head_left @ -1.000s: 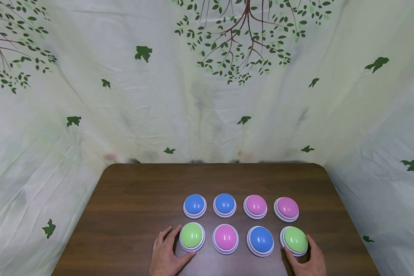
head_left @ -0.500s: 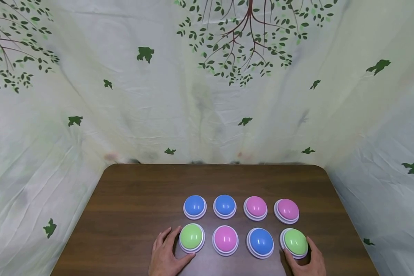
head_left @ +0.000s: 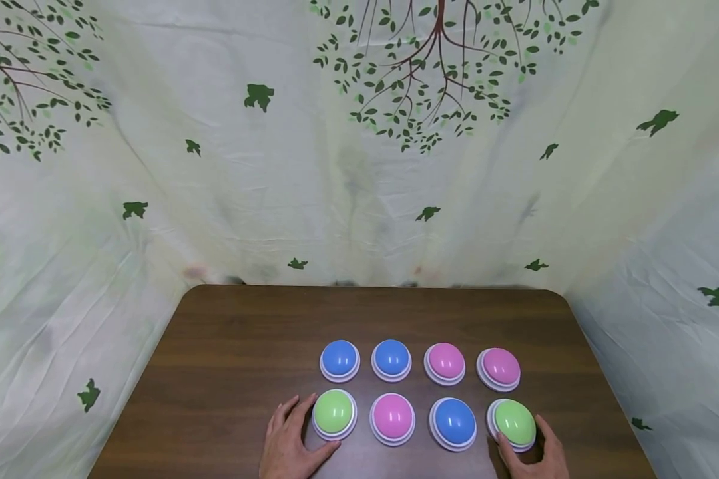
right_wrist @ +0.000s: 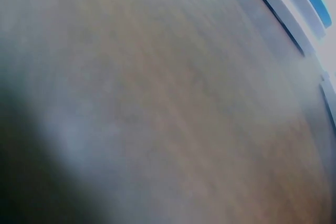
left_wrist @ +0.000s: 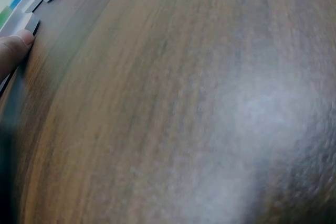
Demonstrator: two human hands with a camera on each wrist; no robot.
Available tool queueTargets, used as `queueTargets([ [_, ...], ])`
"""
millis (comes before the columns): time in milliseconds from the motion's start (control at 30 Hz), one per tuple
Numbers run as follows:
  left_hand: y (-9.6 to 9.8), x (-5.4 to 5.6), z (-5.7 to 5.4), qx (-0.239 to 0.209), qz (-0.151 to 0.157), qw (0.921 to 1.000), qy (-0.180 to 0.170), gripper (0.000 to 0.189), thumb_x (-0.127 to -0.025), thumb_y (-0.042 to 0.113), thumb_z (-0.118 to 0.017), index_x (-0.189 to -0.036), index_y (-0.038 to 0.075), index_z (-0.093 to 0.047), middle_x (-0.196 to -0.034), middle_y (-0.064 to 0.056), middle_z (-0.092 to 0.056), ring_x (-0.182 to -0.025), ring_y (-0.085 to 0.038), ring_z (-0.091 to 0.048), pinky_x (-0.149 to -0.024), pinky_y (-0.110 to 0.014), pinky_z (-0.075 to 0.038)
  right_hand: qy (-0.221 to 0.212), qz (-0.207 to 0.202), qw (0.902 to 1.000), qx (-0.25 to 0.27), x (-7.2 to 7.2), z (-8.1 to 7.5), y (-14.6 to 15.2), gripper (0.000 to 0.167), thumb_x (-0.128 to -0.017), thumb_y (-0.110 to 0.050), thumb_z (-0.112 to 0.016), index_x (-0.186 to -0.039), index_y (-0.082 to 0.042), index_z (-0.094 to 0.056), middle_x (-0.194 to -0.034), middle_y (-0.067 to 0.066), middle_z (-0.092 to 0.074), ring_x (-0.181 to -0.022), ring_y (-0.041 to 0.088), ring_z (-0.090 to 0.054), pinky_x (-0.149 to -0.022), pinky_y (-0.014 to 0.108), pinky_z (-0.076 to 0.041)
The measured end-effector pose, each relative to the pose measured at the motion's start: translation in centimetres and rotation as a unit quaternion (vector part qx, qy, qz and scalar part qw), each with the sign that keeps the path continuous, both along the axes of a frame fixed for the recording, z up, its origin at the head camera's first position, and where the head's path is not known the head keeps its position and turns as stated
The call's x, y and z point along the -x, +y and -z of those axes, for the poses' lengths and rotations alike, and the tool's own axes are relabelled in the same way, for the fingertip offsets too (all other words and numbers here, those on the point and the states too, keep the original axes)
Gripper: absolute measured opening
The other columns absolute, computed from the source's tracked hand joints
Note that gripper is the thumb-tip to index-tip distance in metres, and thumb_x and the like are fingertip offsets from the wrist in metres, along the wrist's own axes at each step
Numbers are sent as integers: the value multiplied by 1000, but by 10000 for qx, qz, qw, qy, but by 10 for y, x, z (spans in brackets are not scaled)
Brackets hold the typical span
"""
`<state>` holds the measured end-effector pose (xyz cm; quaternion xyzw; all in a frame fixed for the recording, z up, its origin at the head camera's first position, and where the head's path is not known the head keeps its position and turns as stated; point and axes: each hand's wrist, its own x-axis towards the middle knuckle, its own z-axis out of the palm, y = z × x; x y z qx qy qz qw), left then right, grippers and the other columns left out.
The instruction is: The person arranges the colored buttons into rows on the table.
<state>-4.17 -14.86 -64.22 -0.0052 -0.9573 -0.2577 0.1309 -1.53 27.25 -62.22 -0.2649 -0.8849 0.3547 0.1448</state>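
Dome-shaped push buttons on white round bases stand in two rows on the table. My left hand (head_left: 290,442) holds the front-left green button (head_left: 333,412), fingers at its left side and thumb at its near edge. In the left wrist view the thumb (left_wrist: 13,51) touches a white base. My right hand (head_left: 536,452) holds the front-right green button (head_left: 514,422) by its base, thumb at the near left and fingers at the right. Between the hands sit a pink button (head_left: 392,417) and a blue button (head_left: 454,422). The right wrist view is blurred and shows no fingers.
Behind, the back row has two blue buttons (head_left: 339,359) (head_left: 391,358) and two pink buttons (head_left: 445,362) (head_left: 500,368). The brown wooden table (head_left: 245,332) has rounded far corners. A pale cloth (head_left: 311,166) printed with leaves and birds surrounds it.
The head view has shifted slightly, so everything sits a little lower in it. Hands and buttons keep their places on the table.
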Motion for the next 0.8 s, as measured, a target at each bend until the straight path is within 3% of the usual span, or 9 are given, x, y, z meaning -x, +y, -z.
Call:
queueTargets([
  [233, 2, 1, 1, -18, -3, 9999, -129, 97, -55, 67, -90, -138, 25, -61, -135, -8, -65, -133, -32, -49, -106, -62, -43, 283, 276, 9992, 20, 1, -1, -2, 87, -70, -20, -90, -141, 7, -47, -131, 35, -54, -123, 50, -51, -103, 65, -41],
  [367, 2, 2, -1, -56, -8, 9997, -230, 97, -57, 68, -89, -140, 26, -60, -136, -7, -65, -134, -32, -48, -107, -62, -42, 328, 186, 9993, -49, 3, 1, 0, 88, -70, -21, -90, -141, 9, -46, -131, 37, -53, -122, 52, -50, -102, 65, -41],
  [500, -2, 0, 0, 14, 37, 10000, -1, 99, -55, 67, -90, -139, 24, -60, -133, -6, -67, -132, -31, -49, -106, -60, -39, 231, 99, 9997, -72, 2, 3, -2, 90, -70, -24, -90, -141, 8, -45, -133, 37, -51, -124, 51, -48, -103, 66, -40],
  [567, -3, 0, 2, 83, 142, 9995, 255, 102, -52, 65, -92, -139, 21, -61, -133, -6, -67, -130, -31, -51, -108, -56, -36, 438, 80, 9989, -110, 1, 5, -4, 90, -67, -22, -92, -140, 7, -47, -133, 36, -52, -124, 50, -49, -106, 64, -40],
  [600, -4, 0, 3, 136, 197, 9990, 381, 104, -51, 65, -92, -140, 21, -60, -134, -5, -66, -129, -29, -51, -110, -52, -33, 604, 75, 9980, -144, 1, 6, -4, 90, -65, -19, -93, -139, 7, -48, -134, 36, -52, -125, 50, -49, -110, 61, -39],
  [700, -4, 2, 5, 208, 378, 9965, 711, 111, -50, 67, -92, -144, 18, -58, -143, -3, -61, -129, -27, -51, -118, -38, -21, 1294, -27, 9909, -370, 1, 13, -4, 92, -57, -13, -94, -137, 5, -52, -136, 35, -53, -124, 52, -49, -120, 37, -32],
  [800, -4, 4, 7, 260, 474, 9948, 860, 114, -52, 69, -90, -147, 17, -54, -151, -1, -55, -131, -25, -50, -120, -21, -8, 1841, -156, 9805, -667, 2, 20, -3, 96, -50, -10, -94, -137, 2, -55, -137, 35, -53, -122, 54, -50, -118, 21, -22],
])
